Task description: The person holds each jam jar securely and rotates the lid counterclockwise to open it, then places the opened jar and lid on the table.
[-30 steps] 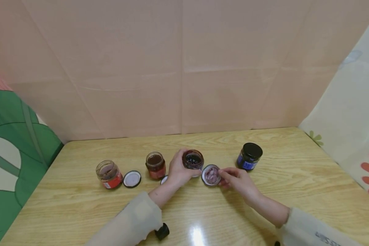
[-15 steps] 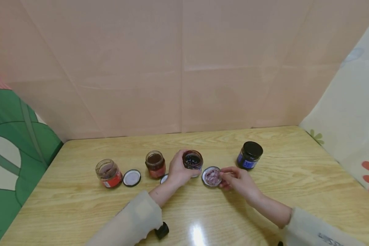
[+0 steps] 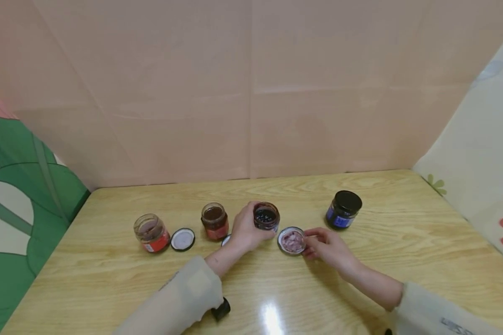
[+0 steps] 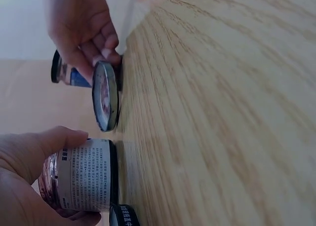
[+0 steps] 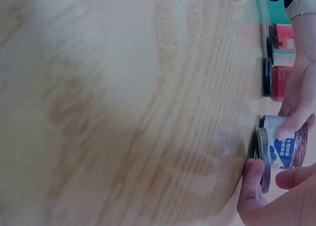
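My left hand (image 3: 246, 231) grips an open glass jar (image 3: 266, 215) of dark jam, which stands upright on the table. In the left wrist view, the jar's printed white label (image 4: 89, 174) faces the camera. Just right of it, my right hand (image 3: 328, 249) pinches a round metal lid (image 3: 292, 241) by its right edge. The lid's inside faces up and is smeared with purple jam. It is low at the table; in the left wrist view the lid (image 4: 104, 95) leans a little, and whether it touches the wood is hard to tell.
Two open jars with red labels, one far left (image 3: 151, 233) and one nearer (image 3: 215, 222), stand left of my hands. A loose lid (image 3: 183, 239) lies between them; another (image 3: 226, 239) is partly behind my left wrist. A closed dark jar (image 3: 344, 209) with a blue label stands right.
The head view has shifted slightly. Both hands keep their hold; the jar stays in place, and the lid and right hand have hardly moved.
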`<state>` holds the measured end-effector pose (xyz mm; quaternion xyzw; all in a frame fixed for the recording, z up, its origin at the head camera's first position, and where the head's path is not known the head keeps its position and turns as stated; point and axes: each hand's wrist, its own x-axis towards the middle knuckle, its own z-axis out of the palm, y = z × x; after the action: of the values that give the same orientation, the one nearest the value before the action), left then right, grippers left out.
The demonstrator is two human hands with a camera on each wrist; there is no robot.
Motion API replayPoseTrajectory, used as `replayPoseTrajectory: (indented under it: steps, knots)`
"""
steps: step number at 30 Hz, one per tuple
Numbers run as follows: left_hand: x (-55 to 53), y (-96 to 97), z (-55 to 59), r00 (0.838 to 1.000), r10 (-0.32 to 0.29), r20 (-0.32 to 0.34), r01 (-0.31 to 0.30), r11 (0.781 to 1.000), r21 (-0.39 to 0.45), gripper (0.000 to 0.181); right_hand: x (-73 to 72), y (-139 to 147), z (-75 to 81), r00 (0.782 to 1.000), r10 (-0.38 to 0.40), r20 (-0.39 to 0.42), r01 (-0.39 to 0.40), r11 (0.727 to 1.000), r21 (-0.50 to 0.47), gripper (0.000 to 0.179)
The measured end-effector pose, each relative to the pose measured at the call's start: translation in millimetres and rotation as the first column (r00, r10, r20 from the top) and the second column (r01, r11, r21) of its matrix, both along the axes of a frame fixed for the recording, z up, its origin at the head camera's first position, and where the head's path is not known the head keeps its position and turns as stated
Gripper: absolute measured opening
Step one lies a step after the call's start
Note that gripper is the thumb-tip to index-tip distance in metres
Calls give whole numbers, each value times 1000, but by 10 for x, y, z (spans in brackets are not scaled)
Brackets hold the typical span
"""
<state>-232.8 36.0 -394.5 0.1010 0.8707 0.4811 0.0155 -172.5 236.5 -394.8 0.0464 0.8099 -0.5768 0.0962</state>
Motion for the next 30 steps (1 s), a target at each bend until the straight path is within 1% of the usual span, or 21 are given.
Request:
replayPoseTrajectory:
  steps: [2,5,8,12,18,22,30]
  knots:
    - [-10,0,13,1000,2,15,-2,1000,-3,79,1,4,4,1000,12,-9,-12,1000,5,38]
    - [-17,-4,27,1000,1,20,-1,1000,-5,81,4,5,9,1000,9,-7,-9,1000,6,37]
    - [-20,-11,29,1000,-1,19,1,1000,-7,82,9,15,4,999,25,-20,-25,1000,7,37]
    - [-19,-17,17,1000,-4,11,4,1000,0,81,24,22,3,999,38,-29,-38,999,2,37]
    - [-24,-25,0,1000,-5,-5,5,1000,7,74,37,34,-1,999,33,-29,-33,999,14,35]
    - [-24,-29,-2,1000,-9,-17,10,1000,17,73,45,39,-5,999,34,-30,-33,999,24,32]
    - [-19,-20,-7,999,-10,-32,11,1000,25,74,34,52,-12,998,42,-35,-41,999,12,32]
